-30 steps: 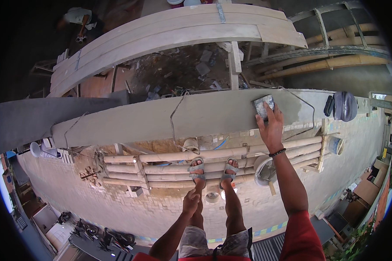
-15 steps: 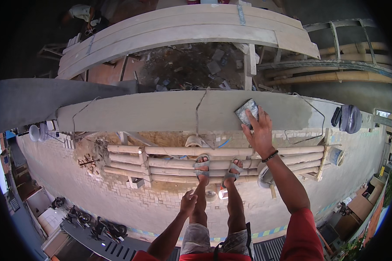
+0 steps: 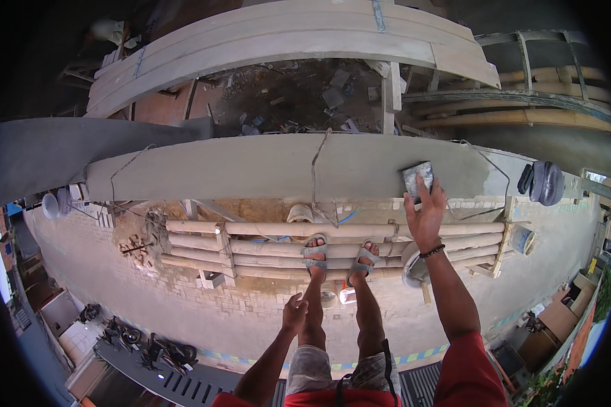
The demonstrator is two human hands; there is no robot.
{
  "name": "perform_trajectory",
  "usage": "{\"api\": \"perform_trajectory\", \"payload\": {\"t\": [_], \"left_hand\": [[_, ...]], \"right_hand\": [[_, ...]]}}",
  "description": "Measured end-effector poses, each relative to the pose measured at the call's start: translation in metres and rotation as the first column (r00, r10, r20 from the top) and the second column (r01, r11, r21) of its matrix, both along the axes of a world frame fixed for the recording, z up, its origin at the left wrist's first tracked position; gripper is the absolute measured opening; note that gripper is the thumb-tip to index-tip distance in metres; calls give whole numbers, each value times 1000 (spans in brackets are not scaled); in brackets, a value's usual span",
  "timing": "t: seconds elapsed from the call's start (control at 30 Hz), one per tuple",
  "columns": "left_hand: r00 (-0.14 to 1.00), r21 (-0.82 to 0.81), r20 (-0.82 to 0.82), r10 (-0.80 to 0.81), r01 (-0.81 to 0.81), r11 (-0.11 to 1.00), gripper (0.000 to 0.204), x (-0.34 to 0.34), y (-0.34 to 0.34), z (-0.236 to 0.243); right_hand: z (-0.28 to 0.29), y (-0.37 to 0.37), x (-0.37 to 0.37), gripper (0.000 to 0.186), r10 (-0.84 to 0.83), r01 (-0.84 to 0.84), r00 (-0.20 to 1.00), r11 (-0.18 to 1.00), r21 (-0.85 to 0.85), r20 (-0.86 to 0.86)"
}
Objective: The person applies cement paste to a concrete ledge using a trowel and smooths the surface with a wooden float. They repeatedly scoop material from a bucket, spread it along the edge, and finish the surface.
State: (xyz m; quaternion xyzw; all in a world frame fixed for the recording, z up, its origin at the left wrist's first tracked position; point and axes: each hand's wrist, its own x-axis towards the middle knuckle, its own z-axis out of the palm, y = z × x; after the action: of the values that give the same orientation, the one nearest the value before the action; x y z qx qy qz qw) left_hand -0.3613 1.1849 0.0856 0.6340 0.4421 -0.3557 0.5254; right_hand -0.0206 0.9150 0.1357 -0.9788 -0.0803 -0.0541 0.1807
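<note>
My right hand (image 3: 426, 216) grips a grey, cement-smeared rectangular block (image 3: 415, 178), its fingers closed round the lower edge. The block lies against the smooth grey face of a long cement-plastered beam (image 3: 237, 166), on its right part. A darker damp patch (image 3: 472, 173) shows on the beam to the right of the block. Bent wires (image 3: 314, 163) hang over the beam, one near its middle and others toward both ends. My left hand (image 3: 294, 313) hangs low beside my left leg, with loosely bent fingers apart and nothing visible in it.
My sandalled feet stand on a platform of bamboo poles (image 3: 285, 248), high above a paved street (image 3: 149, 298). Buckets (image 3: 523, 239) sit below. A dark rolled bundle (image 3: 546, 183) rests at the beam's right end. Pale planks (image 3: 265, 51) span beyond it. Motorcycles (image 3: 166, 351) stand lower left.
My right hand has slid the block rightward along the beam, and the block has turned more upright. My left hand stays almost where it was.
</note>
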Motion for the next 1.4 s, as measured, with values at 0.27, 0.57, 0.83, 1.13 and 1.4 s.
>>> {"api": "perform_trajectory", "payload": {"t": [0.27,0.57,0.83,1.13,1.4], "left_hand": [[995,-120,27,93,-89,989,52,10,-11,4],[999,-116,33,-24,28,993,54,25,-15,13],[993,-55,-10,-118,117,992,53,6,-2,11],[992,21,-13,-129,129,991,49,-14,4,0],[995,42,48,-90,88,995,52,-18,6,7]], "right_hand": [[4,-34,59,52,-88,88,996,996,28,2],[6,25,61,53,204,-204,979,979,30,-23],[8,41,22,46,315,-314,948,949,-20,42],[-1,34,35,47,195,-194,978,981,-20,69],[-3,-13,43,48,-56,56,998,998,15,29]]}}
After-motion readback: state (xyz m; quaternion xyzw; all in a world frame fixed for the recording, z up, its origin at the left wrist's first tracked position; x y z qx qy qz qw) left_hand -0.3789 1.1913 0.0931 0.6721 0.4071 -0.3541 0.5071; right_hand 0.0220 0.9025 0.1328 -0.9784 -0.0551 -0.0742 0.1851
